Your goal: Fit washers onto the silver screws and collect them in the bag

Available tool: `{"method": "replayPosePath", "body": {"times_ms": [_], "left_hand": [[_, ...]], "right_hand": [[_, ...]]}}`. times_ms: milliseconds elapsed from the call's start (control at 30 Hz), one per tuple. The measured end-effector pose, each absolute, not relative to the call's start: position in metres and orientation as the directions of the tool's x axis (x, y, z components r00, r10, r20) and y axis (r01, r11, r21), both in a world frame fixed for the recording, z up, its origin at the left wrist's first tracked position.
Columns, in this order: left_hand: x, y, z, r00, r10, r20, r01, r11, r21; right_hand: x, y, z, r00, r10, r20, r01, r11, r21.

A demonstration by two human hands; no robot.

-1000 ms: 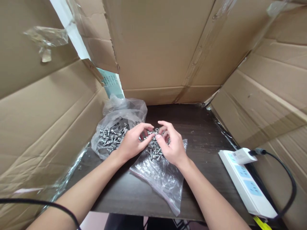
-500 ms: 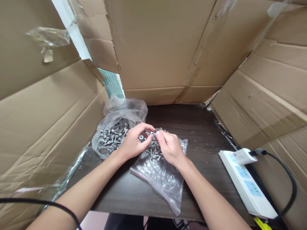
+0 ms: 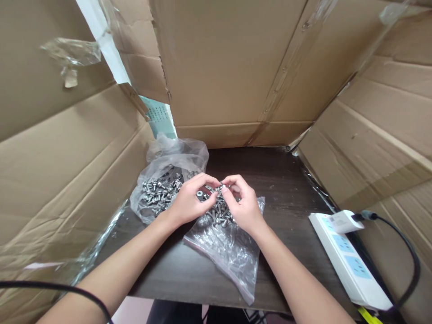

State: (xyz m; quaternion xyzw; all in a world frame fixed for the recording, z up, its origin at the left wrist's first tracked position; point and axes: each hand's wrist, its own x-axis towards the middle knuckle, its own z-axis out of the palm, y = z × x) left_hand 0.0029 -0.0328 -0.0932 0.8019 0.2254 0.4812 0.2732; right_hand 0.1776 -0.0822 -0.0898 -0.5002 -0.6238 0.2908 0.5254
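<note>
A small metal screw (image 3: 219, 188), partly hidden by fingertips, is held between my two hands. My left hand (image 3: 191, 200) curves around from the left, its thumb and index finger at one end of the screw. From the right, my right hand (image 3: 245, 204) pinches the other end between thumb and fingers. Beneath them, a pile of loose screws (image 3: 220, 216) lies on a flat clear zip bag (image 3: 232, 254). A flat washer (image 3: 200, 193) shows beside my left thumb. Left of my left hand, an open plastic bag (image 3: 140, 207) holds many screws (image 3: 161, 191).
Cardboard walls (image 3: 229, 67) enclose the dark wooden table (image 3: 286, 180) at the back and sides. A white power strip (image 3: 351, 263) with a plugged-in adapter (image 3: 344, 221) lies at the right. A black cable (image 3: 57, 288) crosses the lower left.
My right hand's fingers have risen and curled, with the index finger now showing above the thumb. My left thumb and index finger have parted slightly. The bags stay put.
</note>
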Motion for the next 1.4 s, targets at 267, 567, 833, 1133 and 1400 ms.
{"method": "replayPosePath", "body": {"times_ms": [267,567,833,1133,1400], "left_hand": [[0.002,-0.0302,-0.0969,0.41,0.634,0.655,0.153,-0.756,0.636],[0.0026,-0.0326,-0.0952,0.402,0.622,0.672,0.186,-0.774,0.605],[0.003,-0.0346,-0.0963,0.464,0.551,0.694,0.184,-0.826,0.533],[0.0023,-0.0333,-0.0951,0.448,0.537,0.715,0.184,-0.838,0.514],[0.0018,-0.0324,-0.0962,0.422,0.557,0.715,0.207,-0.828,0.522]], "right_hand": [[0.1744,-0.0842,-0.0877,0.013,0.946,0.324,0.303,0.305,-0.903],[0.1805,-0.0825,-0.0897,0.041,0.917,0.398,0.302,0.368,-0.879],[0.1822,-0.0818,-0.0932,-0.02,0.919,0.394,0.281,0.383,-0.88],[0.1801,-0.0832,-0.0936,-0.016,0.912,0.409,0.366,0.386,-0.847],[0.1807,-0.0836,-0.0913,-0.003,0.914,0.405,0.369,0.377,-0.849]]}}
